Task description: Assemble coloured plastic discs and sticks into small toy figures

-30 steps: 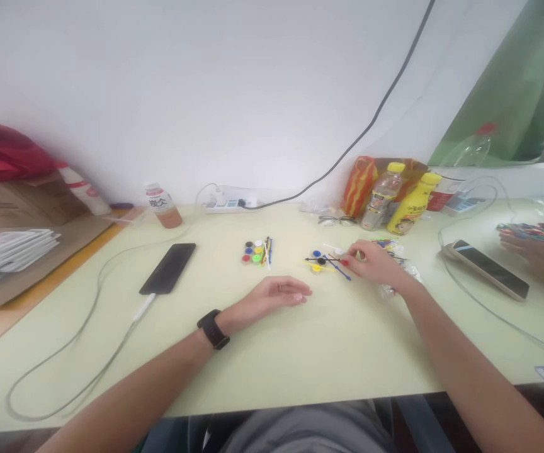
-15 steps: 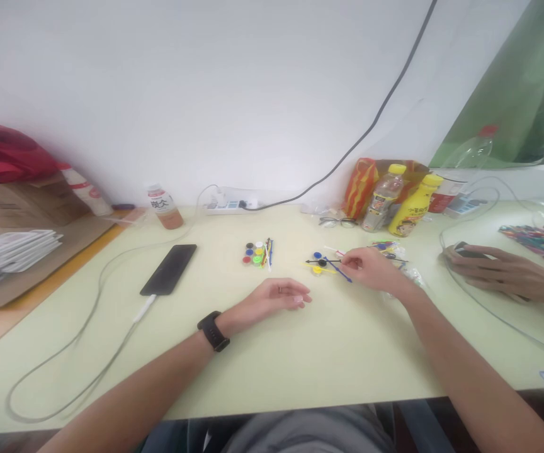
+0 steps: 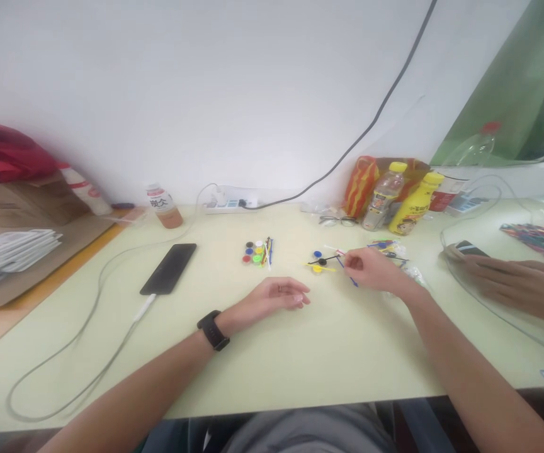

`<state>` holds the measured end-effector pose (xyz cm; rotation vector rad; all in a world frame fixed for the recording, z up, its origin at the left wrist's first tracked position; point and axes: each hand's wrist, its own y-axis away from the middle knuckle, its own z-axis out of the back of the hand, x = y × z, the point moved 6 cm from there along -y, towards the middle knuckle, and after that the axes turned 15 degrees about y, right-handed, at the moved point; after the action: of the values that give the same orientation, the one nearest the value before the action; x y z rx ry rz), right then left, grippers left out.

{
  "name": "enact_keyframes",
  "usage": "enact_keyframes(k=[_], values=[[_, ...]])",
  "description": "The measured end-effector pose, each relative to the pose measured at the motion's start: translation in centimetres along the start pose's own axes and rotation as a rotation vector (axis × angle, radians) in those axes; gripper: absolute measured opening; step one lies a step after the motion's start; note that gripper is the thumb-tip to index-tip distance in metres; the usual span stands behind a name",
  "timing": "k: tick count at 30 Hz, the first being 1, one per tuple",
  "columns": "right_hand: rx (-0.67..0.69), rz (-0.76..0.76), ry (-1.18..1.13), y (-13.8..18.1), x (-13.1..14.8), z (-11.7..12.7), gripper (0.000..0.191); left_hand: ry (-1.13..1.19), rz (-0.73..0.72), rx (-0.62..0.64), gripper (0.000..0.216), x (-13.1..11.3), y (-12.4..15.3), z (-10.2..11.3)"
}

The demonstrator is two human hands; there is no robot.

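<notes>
My right hand (image 3: 371,269) is pinched shut on a thin blue stick (image 3: 353,281) and a black stick with a black disc (image 3: 323,260) just left of its fingertips. A yellow disc on a yellow stick (image 3: 318,268) and a blue disc (image 3: 318,254) lie beside them. My left hand (image 3: 276,296), with a black watch (image 3: 213,329) on the wrist, rests on the pale green table (image 3: 300,352), fingers loosely curled and holding nothing. A small pile of coloured discs and sticks (image 3: 257,251) sits farther back, left of centre.
A black phone (image 3: 169,268) on a white cable lies at left. Bottles (image 3: 408,202) and a snack bag stand at the back right, a power strip (image 3: 229,202) against the wall. Another person's hand (image 3: 512,283) covers a phone at right, beside a heap of coloured sticks (image 3: 543,238).
My right hand has closed on the sticks and lifted them slightly, tilting the black one. The other person's hand came in from the right and settled over their phone. My left hand stayed put.
</notes>
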<state>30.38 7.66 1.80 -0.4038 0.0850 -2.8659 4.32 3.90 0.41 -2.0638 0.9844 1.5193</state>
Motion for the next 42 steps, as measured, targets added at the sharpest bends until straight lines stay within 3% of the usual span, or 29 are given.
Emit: enact_keyframes(k=[5, 8, 13, 18, 25, 34, 42], values=[[-0.007, -0.121, -0.194, 0.5, -0.7, 0.9, 0.009, -0.007, 0.006, 0.005, 0.036, 0.1, 0.0, 0.0], [-0.097, -0.126, -0.284, 0.5, -0.6, 1.4, 0.008, -0.007, 0.004, -0.001, 0.036, 0.0, 0.0, 0.0], [-0.265, -0.099, -0.209, 0.0, -0.3, 1.6, 0.012, -0.006, -0.002, -0.002, 0.036, 0.0, 0.0, 0.0], [-0.359, 0.040, -0.101, -0.4, 1.1, 0.9, 0.017, -0.015, -0.004, 0.001, 0.037, -0.1, 0.0, -0.1], [-0.397, 0.031, -0.220, -0.4, 1.5, -0.2, 0.017, -0.030, -0.002, 0.004, 0.036, -0.1, 0.0, -0.1], [-0.329, -0.094, 0.086, -0.7, 0.4, -0.6, 0.015, -0.049, 0.001, 0.014, 0.037, -0.3, 0.0, -0.3], [-0.306, -0.113, 0.147, -0.8, 0.1, -1.1, 0.015, -0.034, 0.011, 0.020, 0.036, -0.1, -0.1, -0.2]])
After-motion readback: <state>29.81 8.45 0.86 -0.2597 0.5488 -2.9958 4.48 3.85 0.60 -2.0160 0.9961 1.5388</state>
